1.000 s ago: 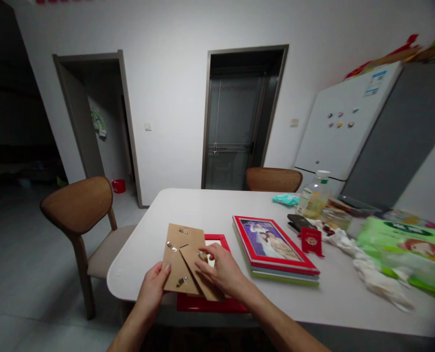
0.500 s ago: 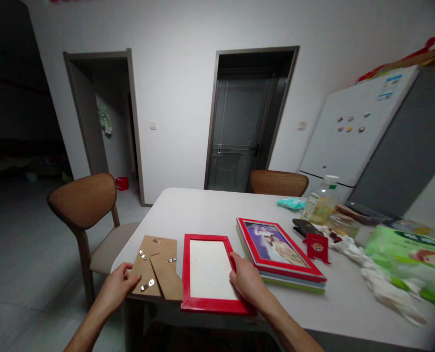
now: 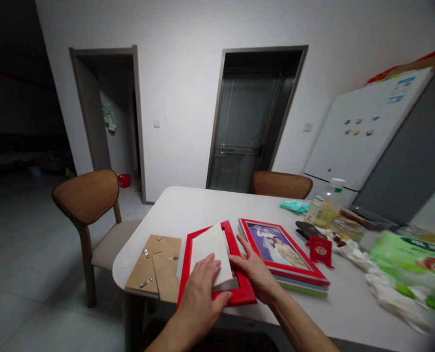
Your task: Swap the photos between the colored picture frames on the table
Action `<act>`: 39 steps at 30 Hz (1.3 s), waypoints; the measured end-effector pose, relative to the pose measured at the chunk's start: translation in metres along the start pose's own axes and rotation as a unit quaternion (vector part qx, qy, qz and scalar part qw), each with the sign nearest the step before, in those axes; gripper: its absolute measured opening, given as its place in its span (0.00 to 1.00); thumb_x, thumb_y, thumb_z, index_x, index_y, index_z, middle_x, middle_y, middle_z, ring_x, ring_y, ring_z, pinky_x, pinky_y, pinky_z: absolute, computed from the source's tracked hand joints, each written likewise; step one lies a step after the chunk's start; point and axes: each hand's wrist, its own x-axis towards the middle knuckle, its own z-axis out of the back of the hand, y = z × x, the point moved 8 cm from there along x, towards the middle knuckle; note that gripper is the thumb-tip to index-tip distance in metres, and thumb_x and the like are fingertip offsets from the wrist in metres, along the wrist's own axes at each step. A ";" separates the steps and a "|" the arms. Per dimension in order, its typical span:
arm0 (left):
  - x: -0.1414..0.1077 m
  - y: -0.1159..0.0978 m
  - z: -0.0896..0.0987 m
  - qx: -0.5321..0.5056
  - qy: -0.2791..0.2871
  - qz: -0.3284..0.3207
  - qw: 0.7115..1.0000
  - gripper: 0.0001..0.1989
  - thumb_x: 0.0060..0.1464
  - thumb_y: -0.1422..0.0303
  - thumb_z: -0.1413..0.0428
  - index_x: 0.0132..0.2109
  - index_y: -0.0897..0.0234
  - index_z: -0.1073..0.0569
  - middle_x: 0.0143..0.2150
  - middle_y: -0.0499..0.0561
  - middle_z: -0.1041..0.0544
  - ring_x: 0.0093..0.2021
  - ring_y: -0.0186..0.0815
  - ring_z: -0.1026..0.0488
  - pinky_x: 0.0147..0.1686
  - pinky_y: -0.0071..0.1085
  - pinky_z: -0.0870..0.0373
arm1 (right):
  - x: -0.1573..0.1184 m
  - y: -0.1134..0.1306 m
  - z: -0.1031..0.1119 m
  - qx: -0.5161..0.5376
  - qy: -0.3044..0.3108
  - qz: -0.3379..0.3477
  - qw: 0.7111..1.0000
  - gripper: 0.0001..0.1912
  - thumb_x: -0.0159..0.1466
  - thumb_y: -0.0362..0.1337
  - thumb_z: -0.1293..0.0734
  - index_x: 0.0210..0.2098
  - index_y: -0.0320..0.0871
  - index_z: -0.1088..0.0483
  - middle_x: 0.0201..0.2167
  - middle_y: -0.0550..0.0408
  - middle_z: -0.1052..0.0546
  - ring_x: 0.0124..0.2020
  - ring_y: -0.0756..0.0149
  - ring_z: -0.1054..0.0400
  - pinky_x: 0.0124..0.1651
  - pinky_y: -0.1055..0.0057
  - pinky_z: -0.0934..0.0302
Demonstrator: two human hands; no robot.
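A red picture frame (image 3: pixel 244 293) is tilted at the table's front edge. Turned askew inside its opening is a white sheet (image 3: pixel 210 247), with its lower right corner over the rim. My left hand (image 3: pixel 201 286) has its fingers on the sheet and its thumb by the frame's lower rim. Around the frame's right side, my right hand (image 3: pixel 256 269) holds it with the thumb inside the opening and the index finger raised. A brown backing board (image 3: pixel 168 276) with metal clips lies to the left, partly covered by the frame.
A stack of frames (image 3: pixel 281 244) topped by a red one with a photo stands to the right. Beyond it are a red card (image 3: pixel 320 250), a black wallet-like object (image 3: pixel 307 230), a bottle (image 3: pixel 325 205), crumpled tissue (image 3: pixel 380 288) and a green pack (image 3: pixel 404 259). A chair (image 3: pixel 89 195) is at the left.
My left hand has moved from the backing board onto the white sheet. The frame is now tilted, and the sheet has turned out of line with it.
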 end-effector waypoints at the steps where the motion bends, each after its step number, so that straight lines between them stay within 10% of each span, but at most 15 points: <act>1: 0.003 -0.009 -0.003 0.002 -0.001 -0.024 1.000 0.23 0.43 0.74 0.48 0.50 0.64 0.38 0.52 0.55 0.36 0.52 0.41 0.40 0.52 0.39 0.42 | 0.001 0.001 0.000 -0.012 0.004 0.012 1.000 0.45 0.48 0.35 0.34 0.58 0.42 0.63 0.17 0.65 0.34 0.17 0.74 0.38 0.22 0.76 0.43; 6: 0.009 -0.009 0.027 0.016 -0.072 -0.035 0.997 0.21 0.45 0.79 0.56 0.48 0.65 0.38 0.40 0.54 0.30 0.41 0.37 0.33 0.43 0.34 0.35 | 0.012 -0.004 0.017 -0.193 -0.021 0.021 0.981 0.39 0.50 0.37 0.37 0.58 0.39 0.59 0.21 0.60 0.31 0.22 0.68 0.34 0.25 0.72 0.40; 11: -0.012 0.057 0.080 -0.036 -0.181 0.146 0.972 0.20 0.47 0.71 0.54 0.49 0.64 0.40 0.43 0.53 0.30 0.32 0.35 0.28 0.32 0.31 0.31 | 0.021 -0.009 0.024 -0.515 -0.035 0.103 0.850 0.27 0.51 0.31 0.42 0.51 0.32 0.41 0.43 0.42 0.30 0.45 0.61 0.36 0.47 0.69 0.45; 17: -0.048 0.116 0.082 0.026 -0.141 0.221 0.965 0.18 0.47 0.64 0.53 0.46 0.63 0.37 0.42 0.52 0.28 0.41 0.41 0.29 0.37 0.36 0.32 | 0.022 -0.035 0.020 -0.683 -0.028 0.090 0.724 0.19 0.54 0.31 0.43 0.44 0.35 0.36 0.36 0.42 0.28 0.38 0.61 0.34 0.40 0.71 0.45; 22: -0.050 0.114 0.073 0.164 -0.088 0.181 0.966 0.16 0.48 0.66 0.53 0.45 0.65 0.35 0.41 0.54 0.28 0.42 0.42 0.31 0.42 0.39 0.36 | 0.025 -0.039 0.017 -0.713 -0.024 0.100 0.694 0.14 0.54 0.31 0.44 0.38 0.36 0.33 0.32 0.43 0.30 0.34 0.62 0.35 0.37 0.72 0.45; 31: -0.050 0.108 0.069 0.216 -0.066 0.128 0.966 0.15 0.47 0.70 0.53 0.45 0.65 0.35 0.42 0.55 0.29 0.44 0.43 0.34 0.43 0.43 0.37 | 0.017 -0.026 0.007 -0.678 -0.042 0.176 0.712 0.17 0.53 0.32 0.42 0.41 0.35 0.33 0.39 0.41 0.31 0.43 0.58 0.39 0.45 0.67 0.47; 39: -0.042 0.063 0.023 0.135 0.001 -0.017 0.991 0.27 0.43 0.74 0.51 0.54 0.64 0.42 0.56 0.57 0.40 0.56 0.44 0.46 0.52 0.46 0.45 | 0.039 -0.057 -0.048 -0.298 0.006 0.100 0.949 0.25 0.50 0.33 0.39 0.48 0.38 0.39 0.22 0.56 0.29 0.21 0.71 0.37 0.26 0.74 0.43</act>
